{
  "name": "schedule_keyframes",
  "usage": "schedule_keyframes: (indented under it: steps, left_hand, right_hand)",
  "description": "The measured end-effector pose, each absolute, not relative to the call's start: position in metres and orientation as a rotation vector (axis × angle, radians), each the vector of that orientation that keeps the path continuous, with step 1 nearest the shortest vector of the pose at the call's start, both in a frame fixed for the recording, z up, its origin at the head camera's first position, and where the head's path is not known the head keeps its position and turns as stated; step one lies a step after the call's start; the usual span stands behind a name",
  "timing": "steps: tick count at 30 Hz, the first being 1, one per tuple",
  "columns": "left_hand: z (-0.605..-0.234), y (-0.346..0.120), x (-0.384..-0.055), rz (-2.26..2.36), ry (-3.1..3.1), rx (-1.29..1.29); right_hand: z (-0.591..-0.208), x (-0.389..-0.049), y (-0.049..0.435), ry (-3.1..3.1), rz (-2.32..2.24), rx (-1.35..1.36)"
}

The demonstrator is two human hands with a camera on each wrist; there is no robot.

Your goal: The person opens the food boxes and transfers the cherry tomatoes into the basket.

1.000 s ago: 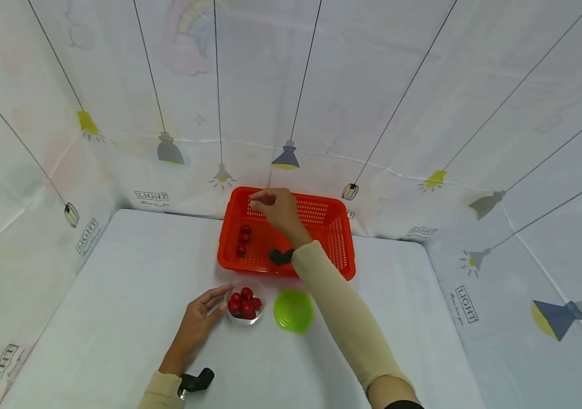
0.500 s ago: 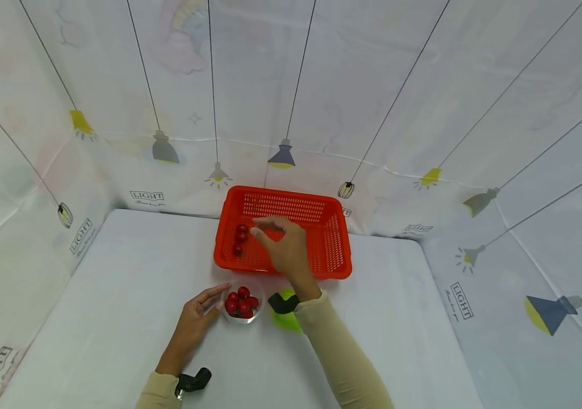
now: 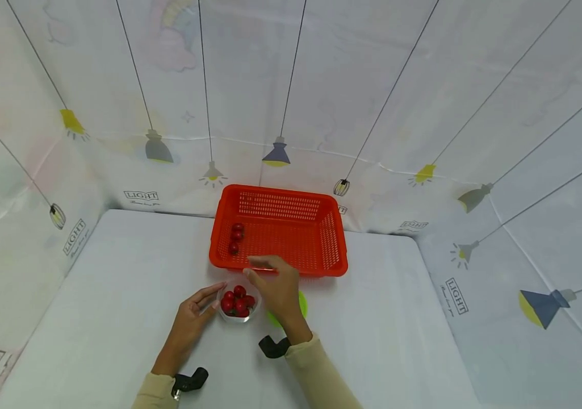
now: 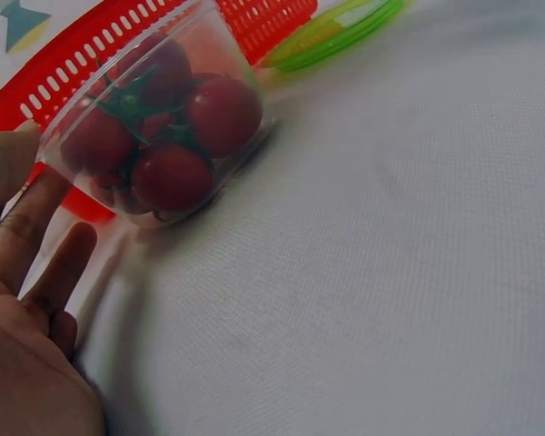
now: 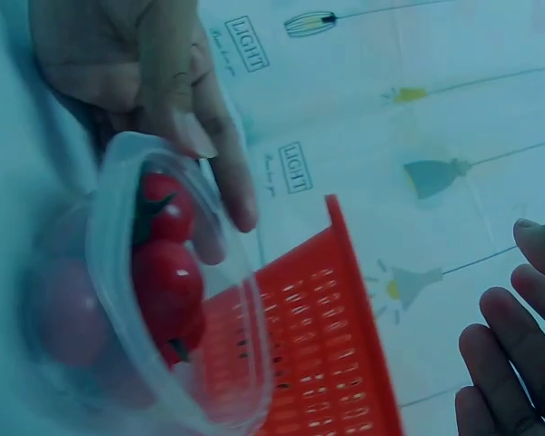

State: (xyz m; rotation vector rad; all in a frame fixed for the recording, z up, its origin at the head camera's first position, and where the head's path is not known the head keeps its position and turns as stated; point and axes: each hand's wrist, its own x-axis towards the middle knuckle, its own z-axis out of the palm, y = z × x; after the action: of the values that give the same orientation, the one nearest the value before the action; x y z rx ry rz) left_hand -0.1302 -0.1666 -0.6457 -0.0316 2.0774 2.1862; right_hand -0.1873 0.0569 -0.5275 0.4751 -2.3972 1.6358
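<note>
A small clear plastic container (image 3: 235,320) stands on the white table, holding several red cherry tomatoes (image 3: 239,291) with green stems. My left hand (image 3: 192,315) rests its thumb and fingertips against the container's left side; in the left wrist view its fingers (image 4: 23,232) are spread and fairly straight. On the container's other side, my right hand (image 3: 280,287) hovers with nothing in it, fingers parted from the thumb, over the basket's front rim. Beneath that hand a bright green lid (image 3: 303,304) is partly hidden; the left wrist view shows its edge.
Behind the container sits a red perforated basket (image 3: 291,241) with three tomatoes (image 3: 233,248) along its left side. A white wall sheet (image 3: 393,102) printed with hanging lamps rises behind and beside the table (image 3: 382,318).
My right hand has come back from over the basket towards the container, staying empty, and now covers part of the green lid. My left hand has stayed at the container. The head view has shifted slightly.
</note>
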Motion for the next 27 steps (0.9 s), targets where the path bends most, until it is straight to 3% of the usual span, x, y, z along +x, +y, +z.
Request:
schedule_keyframes:
  steps: [18, 27]
  left_hand:
    - [-0.644, -0.163, -0.129, 2.179, 2.083, -0.053]
    - [-0.642, -0.162, -0.129, 2.180, 2.084, -0.052]
  right_hand:
    - [-0.584, -0.163, 0.058, -2.703, 1.506, 0.257]
    - [-0.592, -0.160, 0.050, -2.691, 1.381, 0.391]
